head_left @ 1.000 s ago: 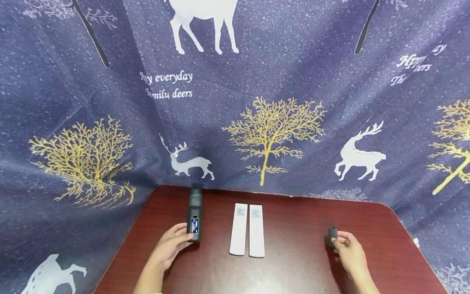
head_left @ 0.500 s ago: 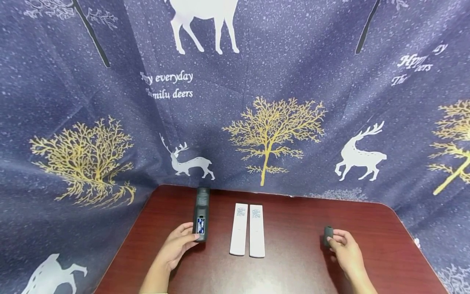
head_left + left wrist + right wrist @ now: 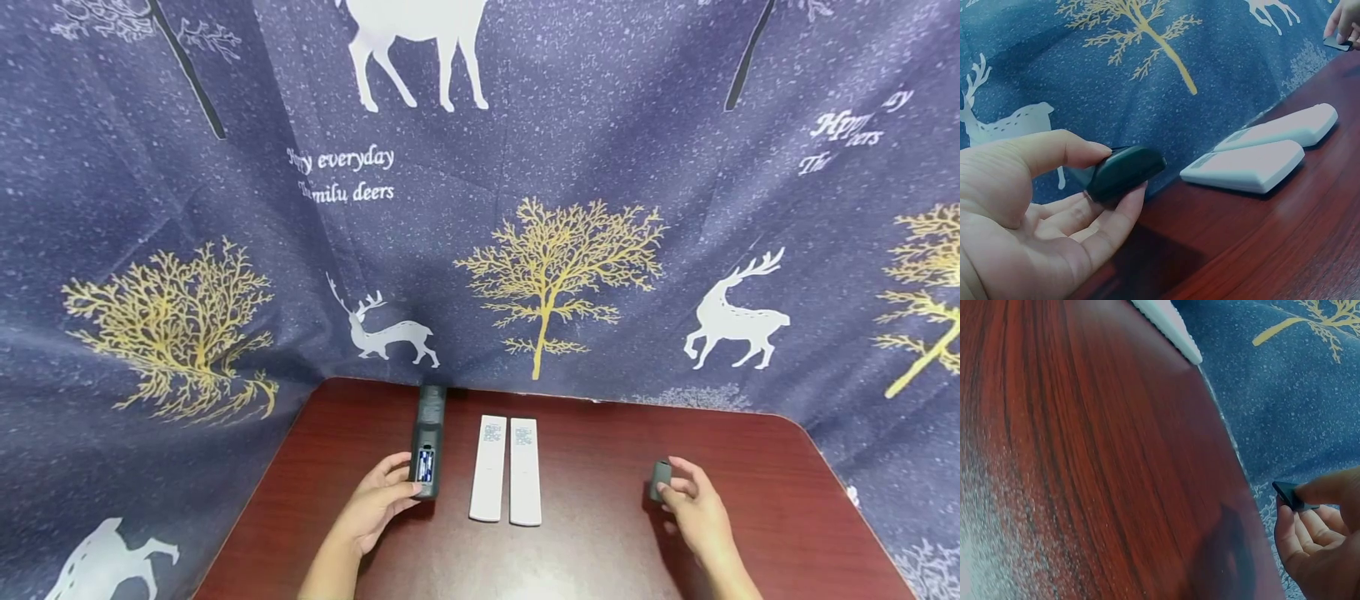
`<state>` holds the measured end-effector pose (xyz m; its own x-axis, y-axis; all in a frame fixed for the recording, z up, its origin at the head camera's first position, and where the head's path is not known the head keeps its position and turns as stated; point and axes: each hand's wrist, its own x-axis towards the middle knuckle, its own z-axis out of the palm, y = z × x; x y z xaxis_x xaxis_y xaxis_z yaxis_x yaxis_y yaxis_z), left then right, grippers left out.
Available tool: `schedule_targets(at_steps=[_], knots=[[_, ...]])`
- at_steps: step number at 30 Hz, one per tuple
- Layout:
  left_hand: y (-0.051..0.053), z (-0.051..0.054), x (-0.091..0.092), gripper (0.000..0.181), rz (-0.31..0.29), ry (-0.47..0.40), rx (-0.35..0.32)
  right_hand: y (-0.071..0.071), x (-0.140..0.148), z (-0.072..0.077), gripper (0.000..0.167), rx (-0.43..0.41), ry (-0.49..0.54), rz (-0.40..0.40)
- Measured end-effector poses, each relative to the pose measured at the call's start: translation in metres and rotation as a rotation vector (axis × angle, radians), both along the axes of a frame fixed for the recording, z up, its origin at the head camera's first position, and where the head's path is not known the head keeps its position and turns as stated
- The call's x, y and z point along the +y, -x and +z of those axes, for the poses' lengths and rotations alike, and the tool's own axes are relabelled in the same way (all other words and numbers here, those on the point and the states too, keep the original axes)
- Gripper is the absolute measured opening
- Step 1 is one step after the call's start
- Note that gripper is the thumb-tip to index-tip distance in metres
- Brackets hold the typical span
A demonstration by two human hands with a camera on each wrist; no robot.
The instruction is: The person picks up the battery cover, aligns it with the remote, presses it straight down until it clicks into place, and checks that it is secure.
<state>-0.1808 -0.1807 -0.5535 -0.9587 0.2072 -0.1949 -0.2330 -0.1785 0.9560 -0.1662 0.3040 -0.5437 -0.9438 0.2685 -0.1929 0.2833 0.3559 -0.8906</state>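
Observation:
My left hand (image 3: 380, 500) holds a dark grey remote control (image 3: 430, 421) by its near end, thumb on top and fingers beneath. The remote's back faces up, and its uncovered battery compartment shows blue batteries (image 3: 425, 466). In the left wrist view the remote (image 3: 1125, 172) appears end-on, raised above the table. Away to the right, my right hand (image 3: 699, 508) pinches a small dark grey battery cover (image 3: 660, 481) between thumb and fingers, also above the table. The right wrist view catches this cover (image 3: 1290, 495) edge-on at the fingertips.
Two white remote controls (image 3: 488, 471) lie side by side on the reddish-brown table (image 3: 592, 467), between my hands. A dark blue cloth (image 3: 585, 142) printed with deer and trees hangs behind the table and along its sides.
My left hand has carried the dark remote to the right, closer to the white remotes. My right hand has shifted slightly left with the cover. The white remotes have stayed put.

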Motion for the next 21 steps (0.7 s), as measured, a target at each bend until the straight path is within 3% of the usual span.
schedule_targets(at_steps=[5,21], knots=[[0.000,-0.001,0.006,0.077,-0.031,-0.013,0.018,0.001,-0.002,-0.001,0.059,0.004,0.008,0.017],[0.001,0.000,0.020,0.081,-0.024,-0.019,0.027,0.006,-0.019,0.001,0.052,0.105,0.025,0.030]])
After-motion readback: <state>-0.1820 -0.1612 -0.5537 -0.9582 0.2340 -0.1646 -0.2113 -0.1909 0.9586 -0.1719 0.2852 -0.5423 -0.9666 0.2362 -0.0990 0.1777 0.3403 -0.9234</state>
